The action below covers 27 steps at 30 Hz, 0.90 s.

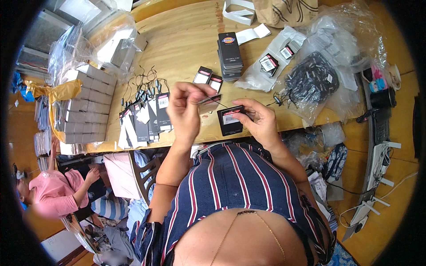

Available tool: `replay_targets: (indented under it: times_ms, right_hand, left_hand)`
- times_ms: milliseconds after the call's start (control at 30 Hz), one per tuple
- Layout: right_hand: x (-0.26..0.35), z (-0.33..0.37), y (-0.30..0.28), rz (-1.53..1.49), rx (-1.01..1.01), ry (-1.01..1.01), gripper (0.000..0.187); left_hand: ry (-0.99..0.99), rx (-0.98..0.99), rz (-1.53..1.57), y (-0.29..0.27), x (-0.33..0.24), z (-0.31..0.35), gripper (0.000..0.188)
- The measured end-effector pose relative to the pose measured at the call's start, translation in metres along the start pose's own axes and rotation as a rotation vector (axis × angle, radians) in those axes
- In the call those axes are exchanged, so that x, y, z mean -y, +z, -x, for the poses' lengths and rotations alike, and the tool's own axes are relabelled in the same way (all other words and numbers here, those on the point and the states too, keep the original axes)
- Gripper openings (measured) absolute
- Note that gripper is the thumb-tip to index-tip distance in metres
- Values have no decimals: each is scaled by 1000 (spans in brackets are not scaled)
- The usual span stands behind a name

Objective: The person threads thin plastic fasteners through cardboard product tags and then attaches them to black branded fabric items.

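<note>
My left hand (186, 108) is closed in a pinch on a small hang tag (210, 99), seen almost edge-on near the table's front edge. My right hand (259, 120) grips a black hang tag (230, 129), with a smaller labelled tag (229, 117) lying over its upper part. A thin dark cord (218, 103) runs between the two hands; where it ends is hidden by the fingers. Just beyond them lie small red-and-white tags (202, 75). To the left, finished-looking black tags with cords (163, 106) are spread in an overlapping row.
A stack of black tags (229, 53) stands beyond my hands. Right of it lie a plastic bag with small tags (268, 64) and a bundle of black cords (313, 80) in clear plastic. White boxes (88, 106) are stacked at left. A person in pink (57, 186) is at far left.
</note>
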State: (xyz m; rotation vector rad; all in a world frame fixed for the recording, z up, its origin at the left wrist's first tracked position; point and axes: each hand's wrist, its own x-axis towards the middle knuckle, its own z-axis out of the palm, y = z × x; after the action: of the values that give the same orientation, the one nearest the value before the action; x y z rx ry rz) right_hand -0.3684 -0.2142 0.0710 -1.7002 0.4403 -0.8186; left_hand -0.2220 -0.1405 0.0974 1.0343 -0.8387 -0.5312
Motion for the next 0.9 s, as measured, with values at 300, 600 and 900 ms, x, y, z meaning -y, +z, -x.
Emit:
replay_targets:
  times_ms: [300,600,900]
  right_hand:
    - [9,-2,-5,75,118,-118,26]
    - [3,-11,12,-78,34,-187,14]
    - [24,-11,22,-751,148,241,16]
  left_hand:
    - [62,-72,14,-18,-22,4,14]
    - [-36,-60,278,-39,-30,12,12]
    - [-104,48,-142,-35,-36,25,9]
